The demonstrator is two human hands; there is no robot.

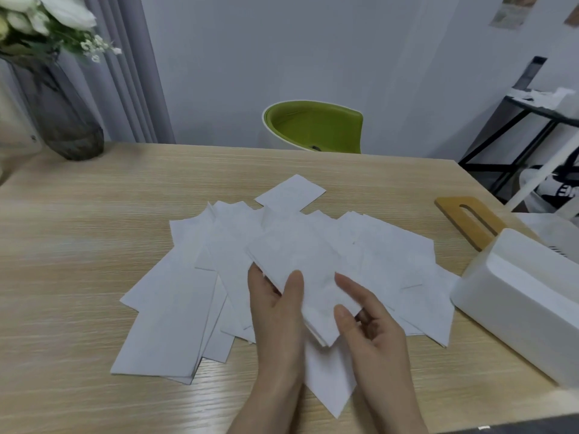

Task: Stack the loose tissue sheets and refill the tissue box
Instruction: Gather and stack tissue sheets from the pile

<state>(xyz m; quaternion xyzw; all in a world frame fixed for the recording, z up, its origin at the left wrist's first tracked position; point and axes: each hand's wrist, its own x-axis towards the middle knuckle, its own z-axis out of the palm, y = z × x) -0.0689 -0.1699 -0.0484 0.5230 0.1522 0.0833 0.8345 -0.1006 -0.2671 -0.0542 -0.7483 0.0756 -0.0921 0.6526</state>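
A small stack of white tissue sheets [300,277] is held above a light wood-grain table [78,214] by two bare hands. The left hand [275,311] is seen gripping the stack's near-left edge, thumb laid on top and fingers tucked beneath. The right hand [369,324] is seen with thumb and forefinger closed on the stack's near corner, the other fingers curled underneath. Below and around the hands, a fanned spread of loose white tissue sheets [175,311] is laid across the tabletop, overlapping at many angles, with one square sheet [289,194] set at the far edge of the spread. At the right, a white plastic tissue box [520,308] is placed just beside the outermost sheets, its top uncovered. Beyond the box, a flat wooden lid with an oval slot [463,219] is laid on the table. Farther back at the left corner, a dark smoked-glass vase [62,120] filled with white flowers [47,17] is stood. Behind the table, a green-and-white moulded chair [313,126] is seen against a pale wall, with a black metal rack [513,133] at the right.
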